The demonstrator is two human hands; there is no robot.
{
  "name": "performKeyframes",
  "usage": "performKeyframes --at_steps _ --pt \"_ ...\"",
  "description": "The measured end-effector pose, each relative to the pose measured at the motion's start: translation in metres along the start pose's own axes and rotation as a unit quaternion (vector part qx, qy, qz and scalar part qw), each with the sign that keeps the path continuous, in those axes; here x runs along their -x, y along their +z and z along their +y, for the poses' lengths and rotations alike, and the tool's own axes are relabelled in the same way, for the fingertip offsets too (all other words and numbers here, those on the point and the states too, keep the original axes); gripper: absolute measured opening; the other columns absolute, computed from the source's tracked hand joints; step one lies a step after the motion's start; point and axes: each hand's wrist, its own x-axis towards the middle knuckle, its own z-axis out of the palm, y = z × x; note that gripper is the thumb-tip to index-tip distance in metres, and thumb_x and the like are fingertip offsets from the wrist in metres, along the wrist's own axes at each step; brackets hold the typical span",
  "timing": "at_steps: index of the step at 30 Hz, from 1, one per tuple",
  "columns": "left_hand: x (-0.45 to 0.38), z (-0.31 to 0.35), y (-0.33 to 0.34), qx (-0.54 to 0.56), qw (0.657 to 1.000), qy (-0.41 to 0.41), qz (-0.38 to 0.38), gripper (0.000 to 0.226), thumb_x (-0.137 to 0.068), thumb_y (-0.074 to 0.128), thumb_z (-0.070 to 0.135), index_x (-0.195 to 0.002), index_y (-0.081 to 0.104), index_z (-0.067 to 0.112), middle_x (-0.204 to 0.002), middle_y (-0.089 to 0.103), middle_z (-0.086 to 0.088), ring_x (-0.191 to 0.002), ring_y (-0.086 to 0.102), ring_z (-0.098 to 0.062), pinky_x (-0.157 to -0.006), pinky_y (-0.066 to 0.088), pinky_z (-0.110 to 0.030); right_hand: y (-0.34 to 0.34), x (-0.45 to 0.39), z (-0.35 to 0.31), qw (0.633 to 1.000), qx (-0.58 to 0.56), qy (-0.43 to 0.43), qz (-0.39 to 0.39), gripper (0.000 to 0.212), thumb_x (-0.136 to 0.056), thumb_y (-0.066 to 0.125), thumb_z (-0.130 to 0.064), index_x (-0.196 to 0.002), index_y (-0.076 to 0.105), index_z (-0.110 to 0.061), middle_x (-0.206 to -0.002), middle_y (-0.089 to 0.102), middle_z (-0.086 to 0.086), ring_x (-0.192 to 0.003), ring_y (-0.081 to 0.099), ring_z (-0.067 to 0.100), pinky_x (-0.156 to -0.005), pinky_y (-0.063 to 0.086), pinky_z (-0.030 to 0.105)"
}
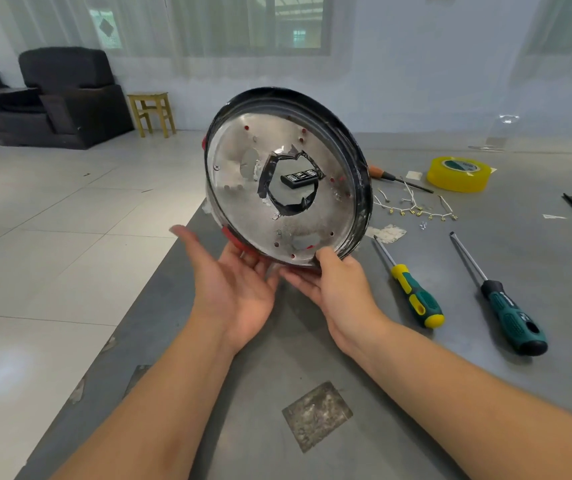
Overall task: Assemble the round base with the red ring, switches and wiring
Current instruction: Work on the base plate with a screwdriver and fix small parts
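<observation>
Two hands hold the round base (pixel 288 181) up on edge above the near left part of the table (pixel 329 341), its shiny metal face turned toward the camera. It looks like a thin, stiff pressed-metal disc with a black rim, probably light for its width, and the polished face is likely slippery. The red ring (pixel 234 238) shows only as slivers behind the lower left edge and at the left side.

The central hole is jagged and wrapped in black tape (pixel 266 181), so I judge its edge sharp and best left alone; the rim is the safer place to grip.

The left hand (pixel 232 289) lies open, palm up, its fingers cradling the lower rim from beneath. The right hand (pixel 336 282) pinches the bottom edge, thumb pressed on the metal face.

Beyond, to the right on the table, lie short white wires (pixel 412 206) with brass terminals, two screwdrivers (pixel 416 299) and a yellow tape roll (pixel 459 173).
</observation>
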Motion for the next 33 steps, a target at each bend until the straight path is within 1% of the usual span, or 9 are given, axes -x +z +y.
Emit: performKeyframes --at_steps 4,6,8,12,16,23,27,30,33 --pt "-0.005 -0.007 0.01 0.017 0.999 0.018 0.046 0.104 -0.079 0.034 0.098 -0.137 0.066 0.018 -0.112 0.076 -0.006 -0.089 0.072 -0.017 -0.085 0.059 -0.031 0.005 0.002 0.002 1.0 0.007 0.008 0.0 0.03 -0.098 0.049 -0.01 -0.121 0.069 -0.012 -0.112 0.078 0.006 -0.101 0.076 0.025 -0.089 0.061 0.035" --pt "-0.006 -0.006 0.015 0.007 0.999 0.032 0.04 0.103 -0.08 0.034 0.097 -0.14 0.064 0.019 -0.122 0.077 -0.007 -0.104 0.076 -0.021 -0.095 0.06 -0.038 0.005 0.002 0.003 1.0 0.021 0.001 -0.002 0.027 -0.096 0.054 -0.009 -0.118 0.07 -0.014 -0.11 0.078 0.004 -0.102 0.076 0.021 -0.089 0.061 0.034" --pt "-0.005 -0.006 0.018 0.016 0.998 0.039 0.044 0.102 -0.081 0.035 0.096 -0.141 0.064 0.02 -0.13 0.074 -0.009 -0.118 0.072 -0.028 -0.105 0.056 -0.045 0.005 0.003 0.005 0.999 0.039 -0.008 -0.004 0.028 -0.094 0.057 -0.008 -0.118 0.07 -0.016 -0.111 0.078 0.002 -0.105 0.074 0.018 -0.089 0.061 0.034" --pt "-0.007 -0.019 0.024 0.091 0.992 0.053 0.077 0.091 -0.087 0.038 0.091 -0.138 0.068 0.022 -0.129 0.075 -0.008 -0.116 0.073 -0.03 -0.103 0.057 -0.047 0.004 0.001 0.009 0.998 0.059 -0.008 0.017 0.03 -0.088 0.061 -0.01 -0.116 0.071 -0.012 -0.108 0.079 0.002 -0.101 0.076 0.017 -0.09 0.061 0.036" --pt "-0.012 -0.027 0.027 0.132 0.985 0.059 0.091 0.086 -0.089 0.041 0.089 -0.134 0.071 0.023 -0.123 0.077 -0.007 -0.106 0.077 -0.028 -0.09 0.062 -0.045 0.0 -0.003 0.012 0.995 0.084 -0.015 0.049 0.029 -0.084 0.062 -0.013 -0.11 0.072 -0.011 -0.104 0.079 0.003 -0.095 0.077 0.018 -0.09 0.061 0.04" --pt "-0.015 -0.025 0.023 0.129 0.986 0.06 0.082 0.087 -0.088 0.044 0.089 -0.137 0.068 0.021 -0.128 0.075 -0.009 -0.116 0.073 -0.031 -0.107 0.054 -0.052 0.0 -0.004 0.015 0.997 0.067 -0.022 0.043 0.028 -0.084 0.061 -0.014 -0.109 0.073 -0.012 -0.104 0.079 0.003 -0.096 0.077 0.018 -0.085 0.063 0.038" --pt "-0.013 -0.024 0.022 0.124 0.988 0.061 0.075 0.088 -0.088 0.045 0.088 -0.139 0.066 0.019 -0.13 0.074 -0.01 -0.12 0.071 -0.033 -0.111 0.051 -0.053 -0.001 -0.003 0.014 0.997 0.067 -0.024 0.044 0.023 -0.085 0.062 -0.012 -0.104 0.075 -0.013 -0.102 0.079 0.003 -0.097 0.077 0.018 -0.085 0.063 0.038" --pt "-0.013 -0.024 0.022 0.12 0.988 0.058 0.074 0.088 -0.088 0.045 0.088 -0.138 0.067 0.019 -0.128 0.075 -0.01 -0.116 0.073 -0.033 -0.107 0.055 -0.051 -0.002 -0.003 0.014 0.996 0.074 -0.024 0.043 0.019 -0.085 0.064 -0.011 -0.1 0.076 -0.013 -0.1 0.08 0.003 -0.097 0.076 0.017 -0.087 0.062 0.039" --pt "-0.014 -0.024 0.021 0.118 0.989 0.052 0.068 0.088 -0.088 0.045 0.088 -0.135 0.069 0.018 -0.121 0.078 -0.008 -0.103 0.078 -0.028 -0.09 0.062 -0.045 -0.001 -0.003 0.013 0.996 0.072 -0.026 0.046 0.022 -0.084 0.064 -0.01 -0.102 0.076 -0.013 -0.101 0.08 0.003 -0.098 0.076 0.017 -0.087 0.062 0.038"
